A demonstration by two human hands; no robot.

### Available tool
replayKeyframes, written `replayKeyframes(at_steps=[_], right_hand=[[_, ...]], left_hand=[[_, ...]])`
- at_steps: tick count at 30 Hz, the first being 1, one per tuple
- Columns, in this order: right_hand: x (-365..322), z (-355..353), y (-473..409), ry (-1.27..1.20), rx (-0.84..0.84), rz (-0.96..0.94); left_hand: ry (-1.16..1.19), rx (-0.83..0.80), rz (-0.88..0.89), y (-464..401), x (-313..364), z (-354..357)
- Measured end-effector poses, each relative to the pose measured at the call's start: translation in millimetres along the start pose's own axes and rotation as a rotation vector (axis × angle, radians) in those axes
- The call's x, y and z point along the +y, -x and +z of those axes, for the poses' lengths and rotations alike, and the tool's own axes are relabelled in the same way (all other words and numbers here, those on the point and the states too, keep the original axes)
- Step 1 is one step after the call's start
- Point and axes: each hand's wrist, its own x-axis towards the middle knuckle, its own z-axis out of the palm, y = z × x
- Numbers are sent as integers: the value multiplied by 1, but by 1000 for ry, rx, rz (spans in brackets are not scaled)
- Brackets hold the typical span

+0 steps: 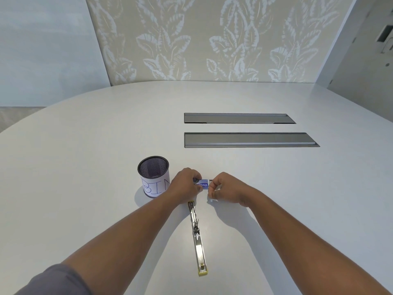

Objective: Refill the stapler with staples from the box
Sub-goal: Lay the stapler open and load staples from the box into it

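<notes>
A small blue-and-white staple box [203, 184] is held just above the white table [85, 158] between both hands. My left hand [184, 186] grips its left end. My right hand [223, 187] pinches the right end, where a thin grey inner part sticks out of the sleeve. The stapler [197, 237] lies flung open flat on the table below my hands, a long metal strip with yellow ends pointing toward me. Its far tip is hidden under my left wrist.
A black mesh cup [153, 176] wrapped in paper marked "BIN" stands just left of my left hand. Two long grey cable hatches [244, 139] are set into the table further back. A leaf-patterned wall panel rises behind the table's far edge.
</notes>
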Motion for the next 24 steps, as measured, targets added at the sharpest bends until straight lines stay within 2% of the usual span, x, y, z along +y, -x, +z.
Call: replayKeyframes(at_steps=[9,16,24], right_hand=[[8,17,4,126,233,-104],[22,10,-3,-196,346,-97],[18,9,-11,54,355,-88]], left_hand=[[-11,3,5,0,0,1],[-26,1,6,0,1,-1],[-2,3,-4,0,0,0]])
